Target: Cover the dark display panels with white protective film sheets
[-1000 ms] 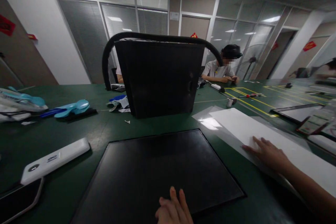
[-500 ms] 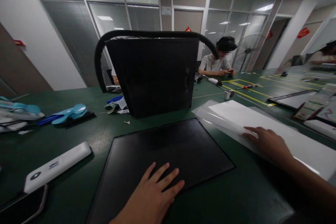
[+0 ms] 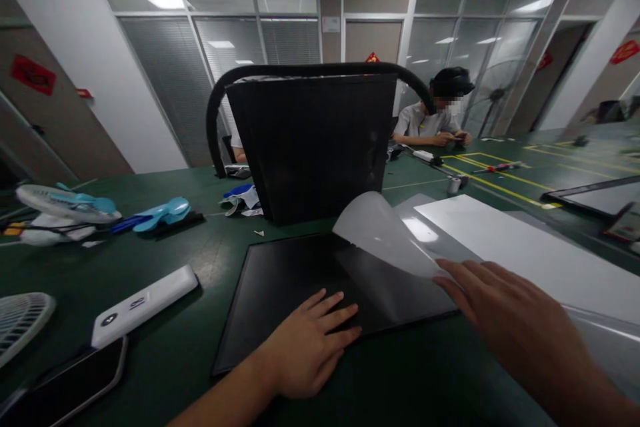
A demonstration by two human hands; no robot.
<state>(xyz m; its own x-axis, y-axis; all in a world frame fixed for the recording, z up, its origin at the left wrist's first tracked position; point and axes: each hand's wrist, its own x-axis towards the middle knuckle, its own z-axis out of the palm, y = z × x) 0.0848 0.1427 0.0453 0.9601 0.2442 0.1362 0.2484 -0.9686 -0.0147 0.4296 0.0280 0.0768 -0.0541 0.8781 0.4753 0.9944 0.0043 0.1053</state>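
A flat black panel (image 3: 280,280) with a thin dark frame lies on the green table in front of me. My left hand (image 3: 315,347) rests palm down on its near part, fingers stretched out and holding nothing. Between thumb and fingers, my right hand (image 3: 510,313) pinches the edge of a translucent plastic sheet (image 3: 385,243). That sheet curls up at its far left corner and overlaps the right part of the panel. Beside it on the right lies a stiff white sheet (image 3: 530,250), partly hidden by my right hand and forearm.
Behind the panel stands an upright black board (image 3: 315,147) with a black tube arching over it. On the left lie a white power bank (image 3: 145,303), a phone (image 3: 75,380) and light-blue fan parts (image 3: 163,215). A person (image 3: 430,123) sits across the table.
My right hand has drawn the translucent sheet leftward and lifted its edge, so it now overlaps the black panel. My left hand stays on the panel. The view has turned slightly left.
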